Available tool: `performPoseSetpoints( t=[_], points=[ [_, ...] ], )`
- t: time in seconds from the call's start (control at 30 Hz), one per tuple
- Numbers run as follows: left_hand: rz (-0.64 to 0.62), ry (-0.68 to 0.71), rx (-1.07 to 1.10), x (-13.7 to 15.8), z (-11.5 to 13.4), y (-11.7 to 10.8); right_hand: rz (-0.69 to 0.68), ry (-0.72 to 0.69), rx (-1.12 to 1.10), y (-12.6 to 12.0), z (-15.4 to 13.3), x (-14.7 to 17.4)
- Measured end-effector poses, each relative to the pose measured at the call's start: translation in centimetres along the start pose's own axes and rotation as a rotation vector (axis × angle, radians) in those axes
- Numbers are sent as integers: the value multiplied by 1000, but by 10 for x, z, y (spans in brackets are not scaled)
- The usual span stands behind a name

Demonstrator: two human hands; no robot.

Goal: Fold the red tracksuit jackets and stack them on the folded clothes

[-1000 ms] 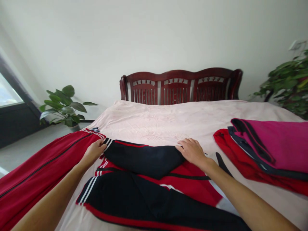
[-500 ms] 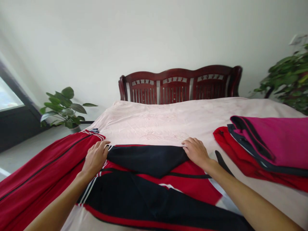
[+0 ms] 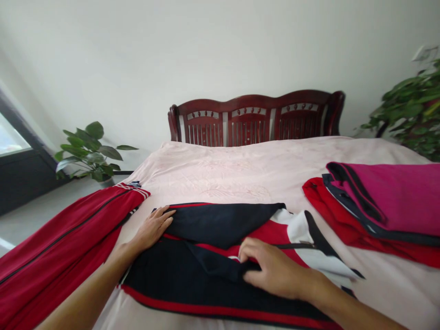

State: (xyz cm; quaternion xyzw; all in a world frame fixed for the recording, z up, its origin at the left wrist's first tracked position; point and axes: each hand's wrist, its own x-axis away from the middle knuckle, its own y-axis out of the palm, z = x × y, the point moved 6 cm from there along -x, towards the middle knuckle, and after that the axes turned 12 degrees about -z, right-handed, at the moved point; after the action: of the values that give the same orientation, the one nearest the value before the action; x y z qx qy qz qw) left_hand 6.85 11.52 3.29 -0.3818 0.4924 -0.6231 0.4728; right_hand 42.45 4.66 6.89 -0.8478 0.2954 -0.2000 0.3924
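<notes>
Jacket of navy, red and white fabric (image 3: 216, 266) lies at six o'clock; right hand (image 3: 275, 270), shifted off navy far sleeve (image 3: 220, 222), apparently settled, pinches navy near sleeve (image 3: 185, 282), while left hand (image 3: 153, 229), spread, rests gripless at eight o'clock.

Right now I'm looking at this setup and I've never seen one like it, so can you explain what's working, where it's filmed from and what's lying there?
There's no machine: a person works with bare hands, seen by a camera worn on their head, looking forward and down. On the pale pink bed sheet lies a navy, red and white fabric jacket. The left hand rests spread on it; the right hand seems to pinch a dark fold between its fingers. To the left lies a long red garment with a black line. On the right, a magenta folded garment tops a pile.
</notes>
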Motion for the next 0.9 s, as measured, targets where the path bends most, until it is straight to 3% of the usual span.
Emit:
performPoseSetpoints(
  t=[0.1, 0.2, 0.43, 0.63, 0.7, 0.8, 0.9],
  points=[
    [18, -14, 38, 1, 0, -2, 183, 245, -73, -25, 43, -2],
    [21, -12, 53, 0, 0, -2, 275, 379, 2, -40, 62, 5],
    [32, -32, -25, -1, 1, 2, 226, 433, 32, -15, 54, 12],
    [45, -63, -62, 1, -3, 4, 204, 553, 280, -7, 70, 15],
    [16, -127, -74, 3, -1, 2, 242, 528, 377, -12, 63, 17],
    [42, -225, -121, 7, 15, -4, 357, 363, 473, -14, 29, 11],
    [84, -115, -179, 9, 53, 0, 399, 181, 508, 0, -11, -11]
  ],
)
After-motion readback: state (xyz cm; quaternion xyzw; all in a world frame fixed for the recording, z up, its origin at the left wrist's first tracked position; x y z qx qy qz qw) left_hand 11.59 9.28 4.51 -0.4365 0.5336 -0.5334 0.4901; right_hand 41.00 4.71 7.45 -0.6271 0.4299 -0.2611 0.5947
